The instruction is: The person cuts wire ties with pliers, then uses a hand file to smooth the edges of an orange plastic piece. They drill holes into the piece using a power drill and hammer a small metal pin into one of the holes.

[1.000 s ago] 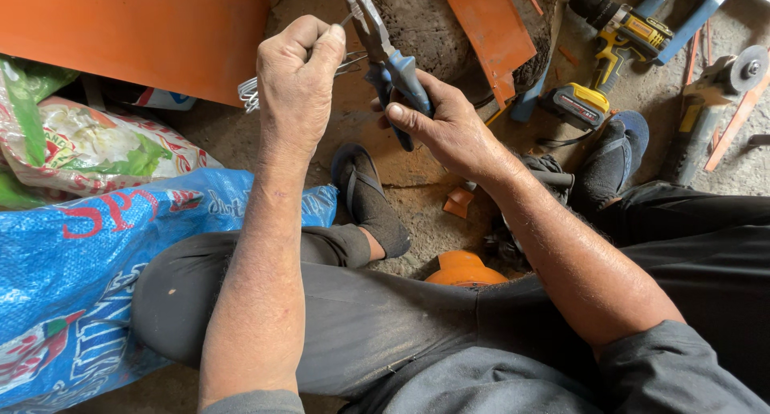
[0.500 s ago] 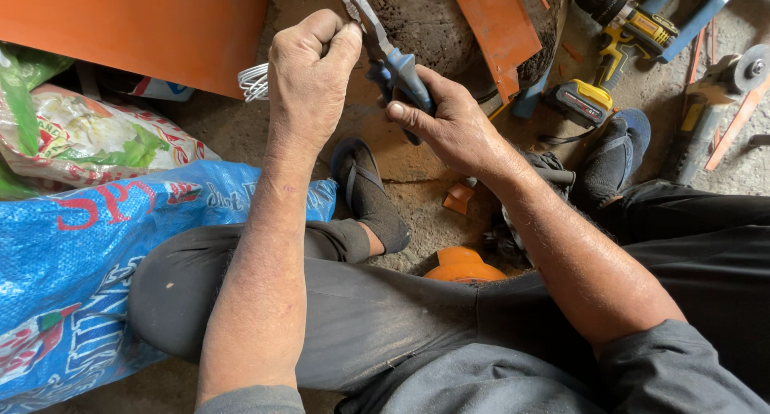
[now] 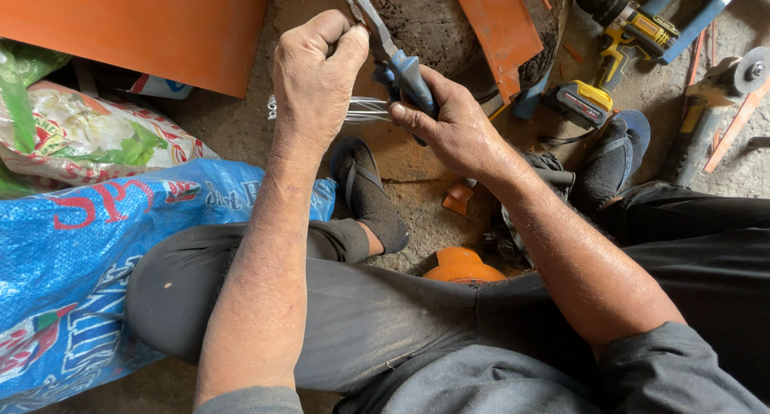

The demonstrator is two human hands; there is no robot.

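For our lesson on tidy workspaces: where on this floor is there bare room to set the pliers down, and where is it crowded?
Bare floor lies between the orange panel, the printed sack and the left hand. A smaller patch sits beside the sandalled foot, under the right hand gripping the pliers. The upper right is crowded: cordless drill, angle grinder, orange offcuts.

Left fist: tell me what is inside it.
The left hand grips thin metal wire, with strands poking out both sides. The pliers in the right hand meet it. The gripped stretch is hidden.
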